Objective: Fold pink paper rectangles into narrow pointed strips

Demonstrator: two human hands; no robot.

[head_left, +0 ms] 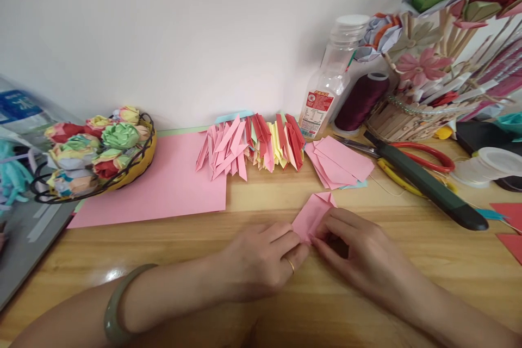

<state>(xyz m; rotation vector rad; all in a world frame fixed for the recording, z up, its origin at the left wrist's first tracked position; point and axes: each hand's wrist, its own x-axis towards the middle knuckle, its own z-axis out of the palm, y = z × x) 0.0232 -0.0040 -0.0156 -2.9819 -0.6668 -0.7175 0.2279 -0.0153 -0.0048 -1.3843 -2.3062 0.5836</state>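
Observation:
A small pink paper (306,218) with folded edges lies on the wooden table between my hands. My left hand (267,255) presses its lower left corner, fingers bent together over the edge. Pinching the lower right edge between thumb and fingers is my right hand (354,244); the exact fold under the fingertips is hidden. Just beyond lies a loose stack of pink paper rectangles (340,162), with a bit of blue paper under it. Farther back and left stands a row of folded paper pieces (261,144) in pink, red, yellow and green.
A basket of paper flowers (141,171) rests on large pink sheets (187,190) at left. Along the right are scissors (424,157), a dark green-handled cutter (432,185), a clear bottle (326,84), a purple thread spool (362,102) and a stick-sided flower holder (408,122).

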